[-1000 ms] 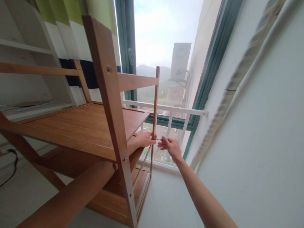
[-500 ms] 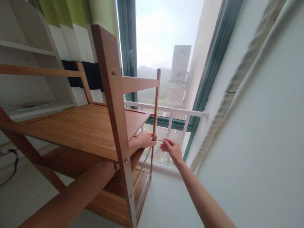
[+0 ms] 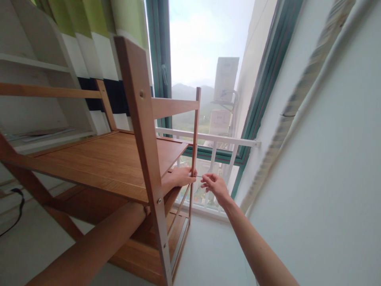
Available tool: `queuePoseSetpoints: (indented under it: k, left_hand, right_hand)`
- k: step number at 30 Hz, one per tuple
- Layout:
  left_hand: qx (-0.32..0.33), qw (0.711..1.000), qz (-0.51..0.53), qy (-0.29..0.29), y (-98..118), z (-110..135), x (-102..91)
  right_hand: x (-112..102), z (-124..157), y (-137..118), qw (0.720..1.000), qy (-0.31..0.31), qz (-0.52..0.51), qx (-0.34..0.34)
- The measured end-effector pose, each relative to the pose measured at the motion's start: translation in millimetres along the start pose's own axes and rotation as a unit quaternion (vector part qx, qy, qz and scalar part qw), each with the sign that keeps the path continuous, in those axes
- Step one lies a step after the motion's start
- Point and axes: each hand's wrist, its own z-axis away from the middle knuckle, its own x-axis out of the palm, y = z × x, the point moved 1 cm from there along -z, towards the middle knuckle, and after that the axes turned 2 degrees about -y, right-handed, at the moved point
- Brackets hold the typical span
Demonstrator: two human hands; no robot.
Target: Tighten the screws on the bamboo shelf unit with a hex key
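A brown wooden shelf rack (image 3: 113,159) stands before me by the window. My left arm passes under its middle board, and my left hand (image 3: 181,176) grips the thin far upright post (image 3: 195,135). My right hand (image 3: 214,186) is just right of that post, fingers pinched on a thin metal tool (image 3: 199,176) whose tip meets the post. The tool is too small to name.
A green-framed window (image 3: 208,79) with a white railing (image 3: 214,139) lies behind the rack. A white wall (image 3: 312,178) rises on the right. White shelves (image 3: 29,63) and a striped curtain (image 3: 89,39) are at left, and a black cable (image 3: 16,204) lies on the floor.
My right hand has shifted slightly right and its fingers have turned around the thin tool. The left hand stays on the post; the view has dropped a little.
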Motion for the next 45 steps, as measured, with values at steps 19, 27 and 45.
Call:
queuePoseSetpoints:
  k: [19,27,45]
  left_hand:
    - [0.002,1.000,-0.002,0.003,0.2,0.2,-0.1]
    - [0.001,1.000,0.002,0.004,1.5,1.0,-0.9]
    - [-0.006,1.000,0.003,0.008,-3.1,-2.5,3.0]
  right_hand:
    - [5.4,-3.4,9.3,0.995,0.041,-0.084,-0.026]
    - [-3.0,-1.6,17.5,0.997,0.045,0.007,-0.070]
    - [-6.7,2.9,8.1,0.992,-0.056,0.034,-0.104]
